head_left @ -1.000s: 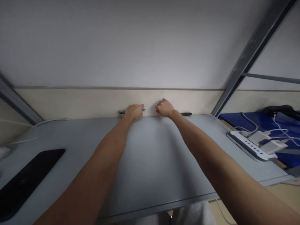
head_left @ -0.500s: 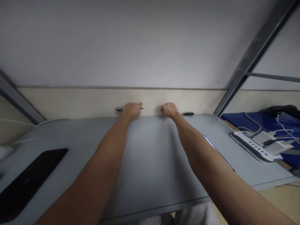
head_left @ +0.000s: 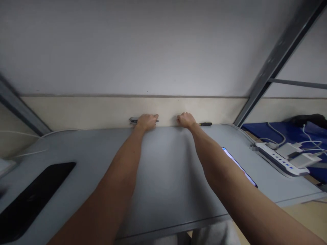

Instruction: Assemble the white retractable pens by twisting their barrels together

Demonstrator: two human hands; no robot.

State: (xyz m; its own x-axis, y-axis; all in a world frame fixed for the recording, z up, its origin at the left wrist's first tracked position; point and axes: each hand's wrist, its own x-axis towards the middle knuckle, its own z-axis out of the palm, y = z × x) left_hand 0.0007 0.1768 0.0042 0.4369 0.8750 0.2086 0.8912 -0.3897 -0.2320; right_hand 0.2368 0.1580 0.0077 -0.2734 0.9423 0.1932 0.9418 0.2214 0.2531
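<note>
Mid-frame, your left hand (head_left: 148, 121) is gripping a metallic tool (head_left: 133, 120)
Your right hand (head_left: 186, 120) is making a fist, contents unclear

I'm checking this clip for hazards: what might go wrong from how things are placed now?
The phone lies partly hidden by the right forearm, so a sideways sweep might bump it. The black-and-yellow handle sits close behind the right hand and could be knocked as the wrist turns. Slim metal items poke out on both sides of the left hand; its grip is hidden, so they might slip.
</note>
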